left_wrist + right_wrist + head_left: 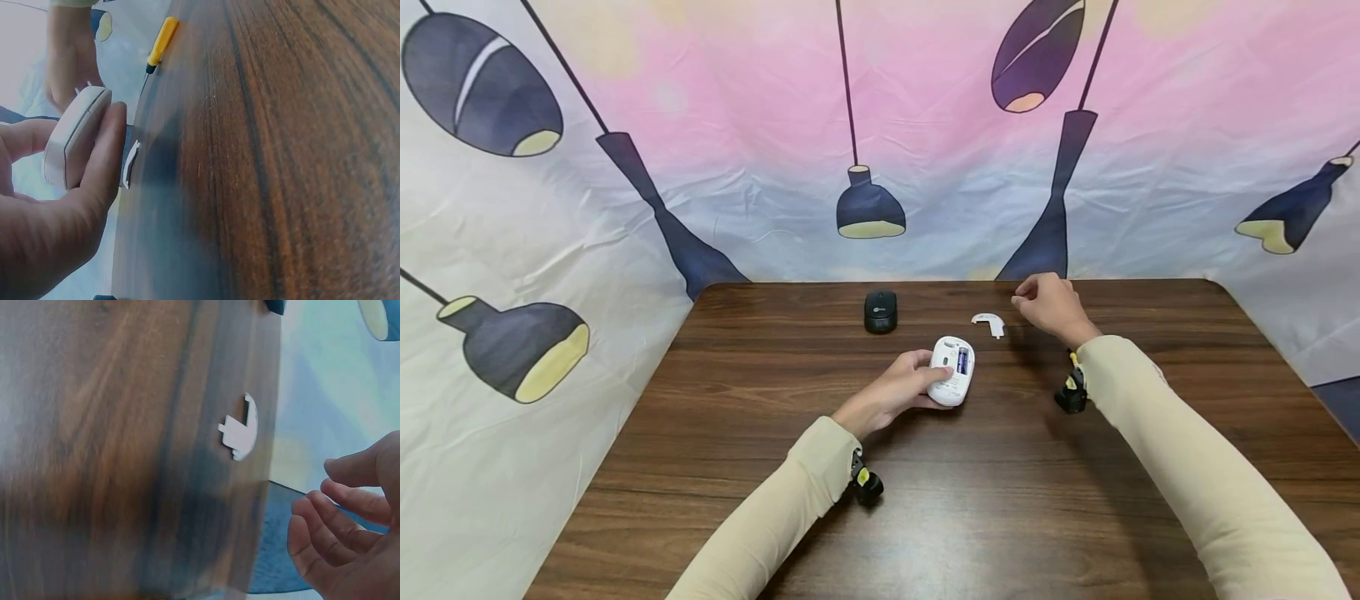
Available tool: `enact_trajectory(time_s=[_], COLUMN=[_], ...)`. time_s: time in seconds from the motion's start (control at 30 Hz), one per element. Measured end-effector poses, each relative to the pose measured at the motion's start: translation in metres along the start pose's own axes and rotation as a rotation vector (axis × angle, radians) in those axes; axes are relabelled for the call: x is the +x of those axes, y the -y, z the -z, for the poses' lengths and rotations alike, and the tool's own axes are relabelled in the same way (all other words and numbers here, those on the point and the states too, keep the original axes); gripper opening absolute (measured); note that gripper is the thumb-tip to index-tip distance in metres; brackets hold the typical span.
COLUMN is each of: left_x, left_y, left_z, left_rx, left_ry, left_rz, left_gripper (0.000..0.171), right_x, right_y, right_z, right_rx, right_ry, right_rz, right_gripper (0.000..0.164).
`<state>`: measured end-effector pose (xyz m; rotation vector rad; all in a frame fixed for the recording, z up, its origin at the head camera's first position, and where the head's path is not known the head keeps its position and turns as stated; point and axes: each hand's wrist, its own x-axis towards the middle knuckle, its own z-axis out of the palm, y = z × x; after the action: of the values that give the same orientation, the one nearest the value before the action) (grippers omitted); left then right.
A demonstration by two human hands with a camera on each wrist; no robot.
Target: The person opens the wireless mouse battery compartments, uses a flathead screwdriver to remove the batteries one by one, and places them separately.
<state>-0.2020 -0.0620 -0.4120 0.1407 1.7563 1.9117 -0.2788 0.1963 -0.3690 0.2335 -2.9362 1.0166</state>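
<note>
My left hand [889, 393] grips a white computer mouse [951, 390] above the table, its underside turned up and the thumb across it. The mouse's battery bay is uncovered, and a dark blue battery [962, 361] sits in it. Just beyond lies the white battery cover [996, 325], flat on the table; the right wrist view shows the cover [239, 434] with its small tabs. To the right of the cover, my right hand [1051, 307] hovers over the far part of the table, fingers loosely bent. Nothing shows between its fingers in the right wrist view.
A black mouse [881, 312] stands near the back edge of the brown wooden table [760, 392]. The left wrist view shows a screwdriver with a yellow handle [164, 39] on the table. Behind hangs a printed cloth [760, 200].
</note>
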Motion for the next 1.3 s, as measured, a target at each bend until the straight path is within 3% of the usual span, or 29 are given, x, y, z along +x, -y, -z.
enact_trajectory(time_s=[0.23,0.6,0.9,1.13,1.3], left_x=[-0.001,-0.003,-0.001,0.001,0.002], left_y=[0.002,0.0,0.0,0.0,0.0], left_z=[0.002,0.004,0.003,0.002,0.001], left_rx=[0.003,0.008,-0.06,-0.049,-0.034], left_ry=[-0.008,-0.018,0.013,-0.001,-0.022], left_rz=[-0.017,-0.015,-0.011,-0.025,-0.023], left_gripper=[0.046,0.043,0.04,0.048,0.052], right_x=[-0.015,-0.041,-0.057,-0.068,-0.076], right_y=[-0.003,-0.027,-0.044,-0.055,-0.059], right_z=[0.017,0.035,0.037,0.033,0.027], right_rx=[-0.048,-0.136,-0.191,-0.2,-0.187], right_ry=[0.017,0.064,0.125,0.218,0.26], right_rz=[0.0,-0.041,-0.12,-0.164,-0.185], right_gripper=[0.033,0.045,0.05,0.041,0.049])
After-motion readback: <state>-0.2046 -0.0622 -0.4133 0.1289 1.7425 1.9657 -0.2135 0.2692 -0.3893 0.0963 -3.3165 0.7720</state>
